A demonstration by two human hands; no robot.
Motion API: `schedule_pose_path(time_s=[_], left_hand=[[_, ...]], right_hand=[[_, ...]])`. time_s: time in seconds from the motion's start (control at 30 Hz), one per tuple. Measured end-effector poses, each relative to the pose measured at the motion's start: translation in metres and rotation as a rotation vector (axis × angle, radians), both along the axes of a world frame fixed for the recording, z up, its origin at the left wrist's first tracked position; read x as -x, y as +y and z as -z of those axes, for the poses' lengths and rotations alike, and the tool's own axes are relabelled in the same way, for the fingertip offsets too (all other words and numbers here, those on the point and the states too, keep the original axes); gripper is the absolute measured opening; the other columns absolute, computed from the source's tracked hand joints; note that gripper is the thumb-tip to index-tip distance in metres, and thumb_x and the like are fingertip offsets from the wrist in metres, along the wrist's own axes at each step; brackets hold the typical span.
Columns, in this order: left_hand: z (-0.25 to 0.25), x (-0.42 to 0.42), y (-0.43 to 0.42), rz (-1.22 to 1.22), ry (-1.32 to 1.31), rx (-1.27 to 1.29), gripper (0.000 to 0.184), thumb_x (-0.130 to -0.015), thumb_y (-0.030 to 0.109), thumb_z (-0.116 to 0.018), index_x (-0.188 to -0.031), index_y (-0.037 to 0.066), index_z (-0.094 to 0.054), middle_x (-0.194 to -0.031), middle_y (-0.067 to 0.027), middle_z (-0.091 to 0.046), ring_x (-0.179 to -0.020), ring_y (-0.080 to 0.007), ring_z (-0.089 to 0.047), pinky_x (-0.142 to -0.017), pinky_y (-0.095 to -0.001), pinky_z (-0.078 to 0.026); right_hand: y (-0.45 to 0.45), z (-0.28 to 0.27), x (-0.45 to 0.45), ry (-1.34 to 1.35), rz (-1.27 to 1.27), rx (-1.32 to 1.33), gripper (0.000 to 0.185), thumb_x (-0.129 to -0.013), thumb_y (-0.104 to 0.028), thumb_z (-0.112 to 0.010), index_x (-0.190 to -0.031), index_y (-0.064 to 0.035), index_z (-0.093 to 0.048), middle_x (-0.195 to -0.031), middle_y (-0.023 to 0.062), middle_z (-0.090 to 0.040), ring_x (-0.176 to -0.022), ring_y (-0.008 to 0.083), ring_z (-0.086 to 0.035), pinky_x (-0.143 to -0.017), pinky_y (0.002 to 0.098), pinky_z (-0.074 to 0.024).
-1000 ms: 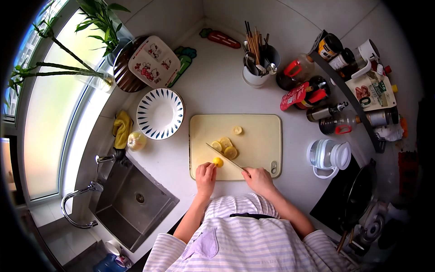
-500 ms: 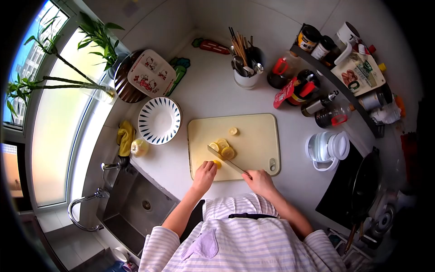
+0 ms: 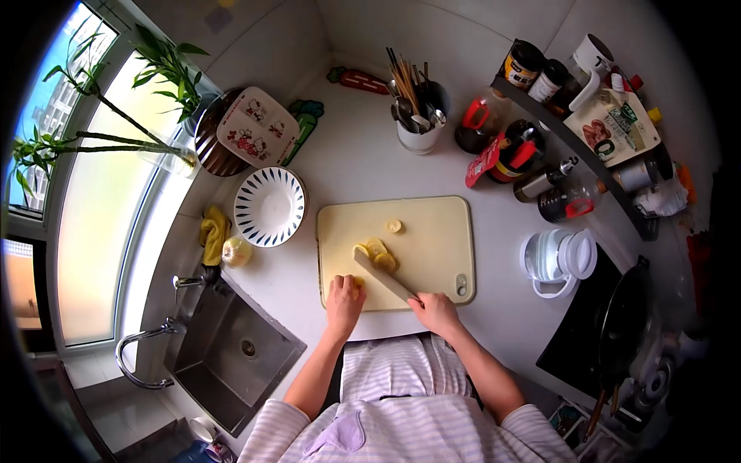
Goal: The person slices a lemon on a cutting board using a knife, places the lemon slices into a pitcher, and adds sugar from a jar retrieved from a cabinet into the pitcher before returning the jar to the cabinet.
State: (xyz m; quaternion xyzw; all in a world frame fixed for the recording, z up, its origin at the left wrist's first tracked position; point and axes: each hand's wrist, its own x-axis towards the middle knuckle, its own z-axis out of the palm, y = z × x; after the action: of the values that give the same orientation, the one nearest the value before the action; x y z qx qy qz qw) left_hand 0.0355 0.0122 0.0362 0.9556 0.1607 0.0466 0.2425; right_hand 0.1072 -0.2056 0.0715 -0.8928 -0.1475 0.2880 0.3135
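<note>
On the cream cutting board (image 3: 432, 270), my right hand (image 3: 434, 312) is closed round the handle of a knife (image 3: 386, 280), whose blade points up and left with its flat side showing. My left hand (image 3: 344, 299) has its fingers pressed together on a piece of lemon (image 3: 358, 284) near the board's lower left, mostly covered by the fingers. Several lemon slices (image 3: 384, 261) lie together just above the blade. One small end slice (image 3: 394, 226) lies apart, higher on the board.
Left are a patterned plate (image 3: 270, 207), an onion (image 3: 236, 251), a yellow cloth (image 3: 214, 235) and the sink (image 3: 251, 349). Behind stands a utensil holder (image 3: 418, 139). Right are sauce bottles (image 3: 515, 152), a glass pitcher (image 3: 557, 258) and a black pan (image 3: 625, 316).
The knife blade has tilted flatter beside the slices. My left hand and the lemon piece have shifted slightly left and down. The camera view has also turned a little.
</note>
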Motion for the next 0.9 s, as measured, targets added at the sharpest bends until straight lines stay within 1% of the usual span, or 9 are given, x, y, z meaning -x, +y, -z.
schedule_pose_path(time_s=[0.07,0.1,0.13,0.17,0.2,0.3,0.43,0.57,0.9], left_hand=[[0.003,-0.001,-0.011,-0.193,0.007,0.136,0.024,-0.082,0.013,-0.068,-0.100,0.003,-0.057,-0.098,-0.0161,-0.056,-0.089,-0.0364,-0.058,-0.075,-0.0450,-0.049],[0.007,0.000,-0.012,-0.201,-0.027,0.108,0.027,-0.083,0.015,-0.071,-0.105,0.003,-0.061,-0.101,-0.0156,-0.058,-0.080,-0.0321,-0.063,-0.070,-0.0410,-0.053],[0.011,0.003,-0.014,-0.205,-0.019,0.102,0.027,-0.083,0.015,-0.071,-0.105,0.003,-0.061,-0.101,-0.0156,-0.058,-0.080,-0.0321,-0.063,-0.070,-0.0410,-0.053],[0.016,0.006,-0.016,-0.244,-0.035,0.147,0.026,-0.083,0.013,-0.072,-0.105,0.003,-0.061,-0.101,-0.0139,-0.058,-0.080,-0.0290,-0.063,-0.069,-0.0392,-0.053],[0.018,0.008,-0.017,-0.284,-0.051,0.191,0.025,-0.083,0.011,-0.073,-0.104,0.003,-0.062,-0.102,-0.0123,-0.058,-0.079,-0.0260,-0.063,-0.067,-0.0373,-0.053],[0.013,0.016,-0.019,-0.296,-0.076,0.161,0.022,-0.083,0.006,-0.073,-0.103,0.004,-0.063,-0.100,-0.0098,-0.059,-0.075,-0.0211,-0.062,-0.063,-0.0337,-0.052],[0.012,0.018,-0.019,-0.308,-0.099,0.213,0.016,-0.085,0.001,-0.069,-0.101,0.004,-0.065,-0.099,-0.0088,-0.061,-0.074,-0.0197,-0.063,-0.061,-0.0306,-0.053],[0.015,0.011,-0.022,-0.274,-0.170,0.211,0.015,-0.087,0.001,-0.068,-0.101,0.003,-0.067,-0.099,-0.0093,-0.063,-0.074,-0.0187,-0.064,-0.062,-0.0298,-0.053],[0.021,0.010,-0.027,-0.296,-0.204,0.155,0.014,-0.087,0.001,-0.068,-0.102,0.002,-0.070,-0.096,-0.0099,-0.065,-0.073,-0.0184,-0.065,-0.064,-0.0302,-0.053]], right_hand=[[-0.007,0.006,-0.004,-0.019,0.024,-0.028,0.030,-0.090,-0.033,-0.062,-0.084,-0.0040,-0.067,-0.075,0.0204,-0.067,-0.073,0.0404,-0.065,-0.066,0.0492,-0.0521],[-0.013,0.009,-0.007,0.024,0.076,-0.051,0.030,-0.089,-0.033,-0.063,-0.084,-0.0038,-0.067,-0.074,0.0200,-0.066,-0.072,0.0413,-0.065,-0.065,0.0490,-0.0518],[-0.018,0.014,-0.010,0.066,0.130,-0.072,0.030,-0.089,-0.033,-0.063,-0.084,-0.0037,-0.066,-0.073,0.0195,-0.066,-0.071,0.0421,-0.064,-0.064,0.0489,-0.0515],[-0.023,0.020,-0.009,-0.007,0.136,-0.116,0.030,-0.091,-0.030,-0.063,-0.082,-0.0014,-0.065,-0.066,0.0176,-0.065,-0.065,0.0369,-0.066,-0.059,0.0445,-0.0515],[-0.026,0.015,-0.010,0.002,0.136,-0.118,0.030,-0.091,-0.030,-0.063,-0.082,-0.0014,-0.065,-0.066,0.0176,-0.065,-0.065,0.0369,-0.066,-0.059,0.0445,-0.0515],[-0.036,0.006,-0.006,0.205,0.164,-0.288,0.030,-0.096,-0.023,-0.058,-0.083,0.0035,-0.063,-0.061,0.0122,-0.065,-0.057,0.0186,-0.067,-0.053,0.0339,-0.0498],[-0.030,0.029,0.029,0.399,0.263,-0.460,0.026,-0.098,-0.022,-0.058,-0.092,0.0037,-0.058,-0.063,0.0107,-0.066,-0.057,0.0184,-0.066,-0.053,0.0317,-0.0501],[-0.016,0.037,0.041,0.529,0.347,-0.582,0.028,-0.100,-0.023,-0.056,-0.088,0.0022,-0.059,-0.064,0.0108,-0.067,-0.039,0.0084,-0.049,-0.037,0.0256,-0.0378],[-0.004,0.050,0.052,0.616,0.381,-0.592,0.028,-0.102,-0.022,-0.053,-0.085,0.0008,-0.054,-0.067,0.0132,-0.067,-0.039,0.0071,-0.047,-0.037,0.0241,-0.0356]])
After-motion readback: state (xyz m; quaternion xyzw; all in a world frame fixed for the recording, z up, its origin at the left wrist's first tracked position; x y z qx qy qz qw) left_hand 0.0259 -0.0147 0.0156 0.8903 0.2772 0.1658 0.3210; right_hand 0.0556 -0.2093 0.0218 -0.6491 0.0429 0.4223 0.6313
